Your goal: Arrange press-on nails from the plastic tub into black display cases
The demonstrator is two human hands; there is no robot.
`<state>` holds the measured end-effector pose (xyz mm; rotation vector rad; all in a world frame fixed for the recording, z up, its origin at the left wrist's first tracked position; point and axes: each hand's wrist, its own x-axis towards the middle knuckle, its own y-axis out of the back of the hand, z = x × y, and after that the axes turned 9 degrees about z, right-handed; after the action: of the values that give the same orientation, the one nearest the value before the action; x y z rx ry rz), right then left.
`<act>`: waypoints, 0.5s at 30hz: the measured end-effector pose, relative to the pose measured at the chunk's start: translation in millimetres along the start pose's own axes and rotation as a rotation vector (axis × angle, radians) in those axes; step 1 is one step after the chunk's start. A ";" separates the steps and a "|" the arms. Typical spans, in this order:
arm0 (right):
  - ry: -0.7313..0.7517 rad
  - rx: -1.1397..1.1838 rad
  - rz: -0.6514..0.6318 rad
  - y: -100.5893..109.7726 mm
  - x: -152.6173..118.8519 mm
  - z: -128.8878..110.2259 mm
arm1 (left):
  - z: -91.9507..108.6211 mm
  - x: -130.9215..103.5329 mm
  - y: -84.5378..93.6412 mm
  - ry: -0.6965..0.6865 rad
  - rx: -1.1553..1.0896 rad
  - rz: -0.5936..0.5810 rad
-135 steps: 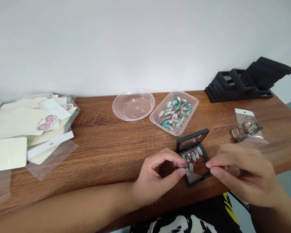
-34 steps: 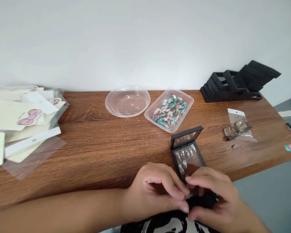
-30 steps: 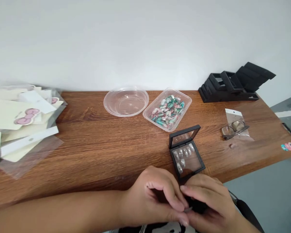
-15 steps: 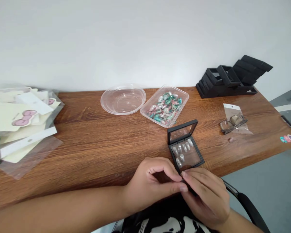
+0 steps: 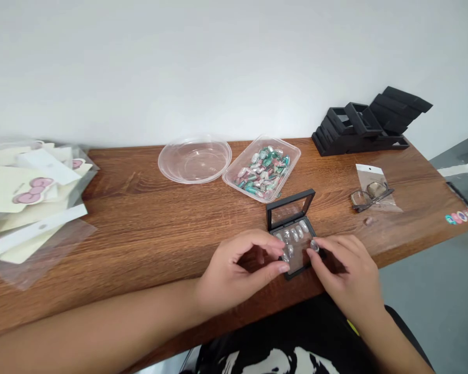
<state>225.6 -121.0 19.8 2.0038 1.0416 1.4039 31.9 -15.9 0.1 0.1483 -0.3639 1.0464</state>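
A small black case (image 5: 304, 269) stands on the table with its windowed lid (image 5: 290, 209) raised. Several silvery press-on nails (image 5: 294, 234) lie inside it, in a back row and down the left side. Between thumb and fingertips of my right hand (image 5: 349, 267) is one more shiny press-on nail (image 5: 314, 245), over the right side of the case. My left hand (image 5: 242, 272) is at the case's left edge, thumb and fingers apart, with nothing visible between them. Its fingertips partly cover the nails on that side.
Behind the case stand a clear tub of coloured nails (image 5: 263, 193) and a round clear plastic bowl (image 5: 167, 174). Stacked black cases (image 5: 359, 137) are at the back right, near eyeglasses (image 5: 368, 197) on a clear bag. Bagged cards (image 5: 35, 208) pile up at the left.
My hands have parted from where their fingertips met in front of the case. The right moved up over the case with a nail now visible in its fingers; the left moved to its left edge.
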 end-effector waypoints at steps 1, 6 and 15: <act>-0.011 -0.032 -0.038 -0.2 0.5 0.9 | -1.0 2.1 0.5 -0.035 0.048 -0.017; -0.016 -0.146 -0.176 -3.2 4.4 -6.7 | -2.9 8.2 2.5 -0.134 0.192 -0.095; 0.052 -0.216 -0.192 -0.6 9.0 -13.0 | -5.4 6.3 9.6 -0.303 0.440 -0.336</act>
<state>214.9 -113.9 29.1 1.6761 1.0276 1.4067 27.6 -4.4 -3.2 0.7445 -0.3614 0.7561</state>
